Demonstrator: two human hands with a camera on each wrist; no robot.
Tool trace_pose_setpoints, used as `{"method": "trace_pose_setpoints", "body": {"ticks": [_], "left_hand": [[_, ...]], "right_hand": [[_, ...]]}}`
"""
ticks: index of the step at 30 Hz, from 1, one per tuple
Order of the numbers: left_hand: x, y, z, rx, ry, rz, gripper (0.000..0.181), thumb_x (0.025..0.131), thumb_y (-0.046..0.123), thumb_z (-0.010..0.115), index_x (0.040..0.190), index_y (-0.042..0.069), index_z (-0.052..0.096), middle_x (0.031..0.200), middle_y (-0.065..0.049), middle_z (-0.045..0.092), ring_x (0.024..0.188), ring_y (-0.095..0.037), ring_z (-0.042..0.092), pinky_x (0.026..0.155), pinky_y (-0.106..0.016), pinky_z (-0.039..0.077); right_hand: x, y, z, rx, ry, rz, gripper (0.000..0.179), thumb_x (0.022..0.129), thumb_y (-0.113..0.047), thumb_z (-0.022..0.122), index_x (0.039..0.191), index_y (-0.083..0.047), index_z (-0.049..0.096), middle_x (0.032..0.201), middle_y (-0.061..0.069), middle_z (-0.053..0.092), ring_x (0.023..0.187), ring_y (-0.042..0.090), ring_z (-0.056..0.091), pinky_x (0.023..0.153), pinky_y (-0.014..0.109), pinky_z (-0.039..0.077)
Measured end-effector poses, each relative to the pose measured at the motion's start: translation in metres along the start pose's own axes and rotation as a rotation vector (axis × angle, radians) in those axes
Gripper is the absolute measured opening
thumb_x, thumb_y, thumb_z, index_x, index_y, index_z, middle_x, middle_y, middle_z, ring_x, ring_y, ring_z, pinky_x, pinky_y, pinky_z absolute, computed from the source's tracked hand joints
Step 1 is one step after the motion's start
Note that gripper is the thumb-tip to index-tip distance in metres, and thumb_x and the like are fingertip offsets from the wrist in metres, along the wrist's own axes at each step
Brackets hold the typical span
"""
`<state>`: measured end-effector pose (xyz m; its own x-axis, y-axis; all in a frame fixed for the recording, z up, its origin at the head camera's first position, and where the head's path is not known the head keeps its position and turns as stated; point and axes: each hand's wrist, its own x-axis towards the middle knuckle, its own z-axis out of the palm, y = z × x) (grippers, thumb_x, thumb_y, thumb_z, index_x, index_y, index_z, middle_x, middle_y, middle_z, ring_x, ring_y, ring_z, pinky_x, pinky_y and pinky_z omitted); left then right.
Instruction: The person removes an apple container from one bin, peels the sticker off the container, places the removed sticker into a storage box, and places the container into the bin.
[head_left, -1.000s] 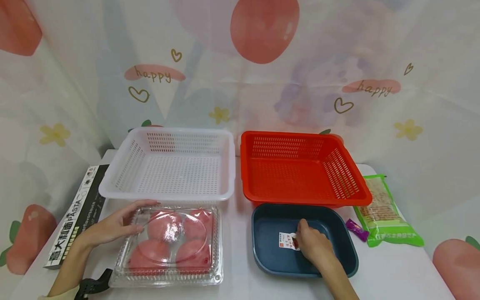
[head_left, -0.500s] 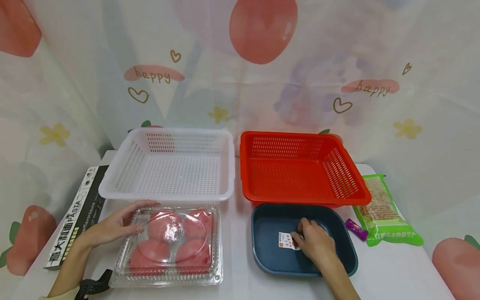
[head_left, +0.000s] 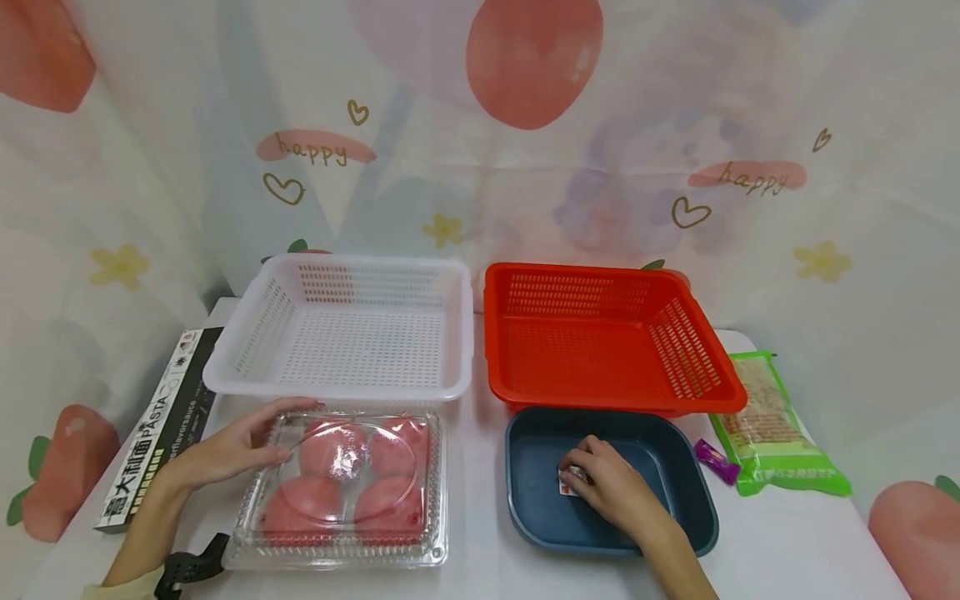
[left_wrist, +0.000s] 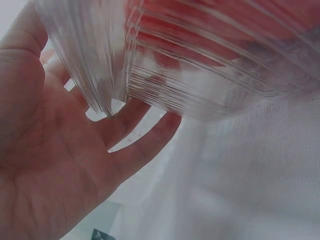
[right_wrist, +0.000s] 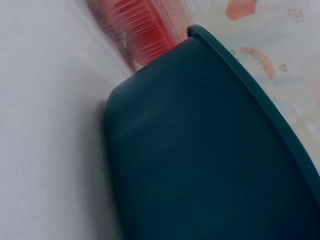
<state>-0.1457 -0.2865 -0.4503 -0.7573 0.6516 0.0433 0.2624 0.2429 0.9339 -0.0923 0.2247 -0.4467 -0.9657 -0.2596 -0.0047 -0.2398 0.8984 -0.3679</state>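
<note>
My left hand (head_left: 236, 450) rests at the left side of a clear plastic clamshell box (head_left: 341, 562) that holds several pinkish-red round items. In the left wrist view, that hand's fingers (left_wrist: 145, 145) lie loosely behind the corner of the clear box (left_wrist: 170, 85). Bent over a small printed white sticker (head_left: 567, 487) inside a dark blue plastic basin (head_left: 540, 521), my right hand (head_left: 611, 487) has its fingertips on it. The hand covers part of the sticker, and whether it pinches an edge cannot be made out. Only the basin's outer wall (right_wrist: 200, 140) fills the right wrist view; the hand is out of sight there.
A white perforated basket (head_left: 360, 350) and a red perforated basket (head_left: 592, 350) stand behind. At the left lies a black-and-white pasta box (head_left: 161, 425). A green-edged food packet (head_left: 783, 433) and a small purple-wrapped item (head_left: 716, 461) lie at the right.
My right hand has shifted left inside the basin, from the sticker's right edge to over it, hiding more of it. The left hand stays at the clear box.
</note>
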Motion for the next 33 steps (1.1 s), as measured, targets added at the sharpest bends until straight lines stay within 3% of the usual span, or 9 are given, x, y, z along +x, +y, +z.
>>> {"method": "trace_pose_setpoints", "body": {"ticks": [7, 11, 15, 18, 22, 26, 30, 33], "left_hand": [[-0.001, 0.001, 0.000, 0.004, 0.006, -0.006, 0.058, 0.094, 0.000, 0.053, 0.148, 0.011, 0.034, 0.147, 0.018, 0.039, 0.130, 0.009, 0.038, 0.101, -0.016, 0.036], [-0.002, 0.003, 0.001, 0.012, 0.021, -0.013, 0.058, 0.095, 0.001, 0.054, 0.148, 0.011, 0.035, 0.147, 0.017, 0.039, 0.131, 0.011, 0.036, 0.101, -0.015, 0.034], [-0.004, 0.005, 0.003, 0.062, 0.061, -0.033, 0.058, 0.095, 0.004, 0.055, 0.149, 0.014, 0.036, 0.148, 0.015, 0.039, 0.129, 0.011, 0.039, 0.100, -0.017, 0.037], [-0.006, 0.008, 0.007, 0.145, 0.120, -0.063, 0.056, 0.096, 0.008, 0.056, 0.148, 0.018, 0.038, 0.147, 0.009, 0.041, 0.124, 0.011, 0.042, 0.096, -0.021, 0.042], [-0.011, 0.015, 0.015, 0.265, 0.207, -0.088, 0.053, 0.098, 0.015, 0.055, 0.148, 0.023, 0.038, 0.148, -0.003, 0.041, 0.121, 0.015, 0.040, 0.094, -0.022, 0.045], [-0.014, 0.024, 0.025, 0.372, 0.287, -0.096, 0.052, 0.100, 0.019, 0.053, 0.149, 0.025, 0.036, 0.148, -0.007, 0.041, 0.123, 0.011, 0.041, 0.093, -0.022, 0.049], [-0.020, 0.034, 0.034, 0.437, 0.356, -0.156, 0.052, 0.100, 0.022, 0.053, 0.149, 0.022, 0.036, 0.144, -0.010, 0.044, 0.120, -0.016, 0.055, 0.090, -0.032, 0.054], [-0.027, 0.042, 0.039, 0.409, 0.360, -0.241, 0.053, 0.101, 0.028, 0.052, 0.150, 0.023, 0.033, 0.144, -0.014, 0.043, 0.114, -0.032, 0.060, 0.086, -0.040, 0.056]], "right_hand": [[0.002, -0.001, -0.002, 0.011, 0.007, -0.005, 0.004, 0.087, -0.020, 0.072, 0.091, -0.020, 0.073, 0.084, -0.012, 0.055, 0.079, 0.004, 0.049, 0.072, 0.024, 0.049], [0.004, -0.006, -0.006, 0.050, 0.111, -0.043, 0.006, 0.087, -0.016, 0.072, 0.093, -0.019, 0.071, 0.087, -0.011, 0.060, 0.078, 0.004, 0.052, 0.074, 0.025, 0.053], [0.007, -0.022, -0.008, 0.183, 0.272, -0.147, 0.013, 0.084, -0.007, 0.073, 0.095, -0.015, 0.071, 0.089, -0.010, 0.063, 0.077, 0.003, 0.055, 0.071, 0.023, 0.056], [0.009, -0.044, -0.005, 0.353, 0.314, -0.231, 0.016, 0.085, -0.004, 0.071, 0.098, -0.013, 0.070, 0.090, -0.008, 0.064, 0.076, 0.001, 0.056, 0.069, 0.020, 0.056], [0.009, -0.081, 0.003, 0.508, 0.214, -0.268, 0.019, 0.090, -0.012, 0.068, 0.109, -0.015, 0.066, 0.095, -0.001, 0.063, 0.077, 0.001, 0.057, 0.069, 0.020, 0.055], [0.008, -0.111, 0.010, 0.499, 0.033, -0.195, 0.040, 0.092, -0.031, 0.066, 0.128, -0.019, 0.053, 0.110, 0.006, 0.058, 0.080, 0.002, 0.058, 0.069, 0.020, 0.054], [0.012, -0.129, 0.014, 0.437, -0.083, -0.130, 0.063, 0.093, -0.049, 0.058, 0.146, -0.025, 0.034, 0.123, 0.006, 0.052, 0.082, 0.003, 0.057, 0.068, 0.021, 0.051], [0.017, -0.135, 0.018, 0.424, -0.127, -0.123, 0.072, 0.093, -0.056, 0.053, 0.153, -0.029, 0.023, 0.123, 0.006, 0.051, 0.079, 0.002, 0.055, 0.066, 0.023, 0.048]]}}
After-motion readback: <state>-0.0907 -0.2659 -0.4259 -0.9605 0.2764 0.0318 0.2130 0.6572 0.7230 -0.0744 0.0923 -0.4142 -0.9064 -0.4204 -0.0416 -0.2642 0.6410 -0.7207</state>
